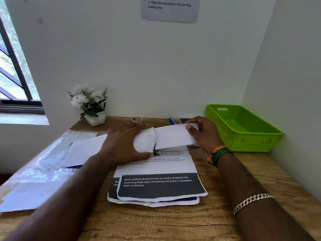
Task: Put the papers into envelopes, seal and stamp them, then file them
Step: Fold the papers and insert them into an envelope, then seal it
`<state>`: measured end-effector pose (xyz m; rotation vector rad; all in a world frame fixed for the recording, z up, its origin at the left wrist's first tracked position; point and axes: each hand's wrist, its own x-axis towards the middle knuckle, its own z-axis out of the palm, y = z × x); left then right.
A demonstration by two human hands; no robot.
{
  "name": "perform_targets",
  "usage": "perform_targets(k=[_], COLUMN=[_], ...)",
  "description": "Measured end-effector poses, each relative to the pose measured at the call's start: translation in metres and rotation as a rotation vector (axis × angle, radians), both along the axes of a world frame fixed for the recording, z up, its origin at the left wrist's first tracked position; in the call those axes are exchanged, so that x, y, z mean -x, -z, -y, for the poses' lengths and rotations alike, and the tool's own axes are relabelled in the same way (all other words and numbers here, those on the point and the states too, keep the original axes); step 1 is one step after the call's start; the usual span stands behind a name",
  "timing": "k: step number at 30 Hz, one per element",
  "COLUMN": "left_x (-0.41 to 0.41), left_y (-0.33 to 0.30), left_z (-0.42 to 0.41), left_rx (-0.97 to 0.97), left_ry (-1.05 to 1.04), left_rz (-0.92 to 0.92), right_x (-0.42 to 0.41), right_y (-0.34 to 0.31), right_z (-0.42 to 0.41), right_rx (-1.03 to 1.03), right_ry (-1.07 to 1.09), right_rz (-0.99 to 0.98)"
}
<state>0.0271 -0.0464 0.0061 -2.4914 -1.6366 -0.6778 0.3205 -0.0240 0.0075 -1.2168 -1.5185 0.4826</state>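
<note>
My right hand (203,133) pinches the right end of a folded white paper (173,136), held just above the desk. Its left end goes under the rounded flap of a white envelope (145,142). My left hand (121,146) grips that envelope at its mouth, thumb under the flap. Below them lies a stack of printed papers (158,185) with dark bands and white text. More white envelopes (83,150) lie to the left on a clear plastic sleeve (34,171).
A green plastic basket (243,129) stands at the back right of the wooden desk (156,223). Along the back wall are a white flower pot (95,119), a small tape roll (137,120), a blue pen (172,120) and a phone (184,120). A window is at left.
</note>
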Motion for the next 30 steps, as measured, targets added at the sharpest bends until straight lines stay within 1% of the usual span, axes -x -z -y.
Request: perform_targets(k=[4, 9, 15, 20, 23, 24, 27, 30], left_x=[0.000, -0.002, -0.002, -0.005, -0.006, -0.005, -0.001, -0.001], left_y=[-0.003, -0.004, -0.006, -0.004, -0.002, -0.002, -0.004, -0.005], left_z=[0.000, 0.003, 0.004, 0.003, 0.003, 0.002, 0.001, 0.002], left_rx=[-0.041, -0.018, 0.002, -0.071, -0.111, -0.119, -0.138, -0.169], left_ry=[-0.006, 0.022, 0.045, 0.064, 0.079, 0.081, 0.063, 0.030], left_rz=[0.014, -0.019, -0.095, -0.080, -0.071, -0.066, -0.027, -0.008], right_x=[-0.002, 0.005, 0.011, 0.025, 0.035, 0.036, 0.029, 0.024], right_y=[0.000, -0.002, 0.005, 0.014, 0.014, 0.012, 0.006, 0.004], right_z=[-0.001, 0.004, 0.000, 0.000, 0.003, 0.004, 0.003, 0.004], right_rx=[-0.016, 0.009, -0.011, -0.023, -0.022, -0.016, 0.009, 0.015], right_ry=[0.046, -0.029, -0.046, -0.059, -0.087, -0.081, 0.007, 0.063], right_rz=[0.028, -0.044, -0.018, -0.015, 0.023, 0.009, -0.113, -0.138])
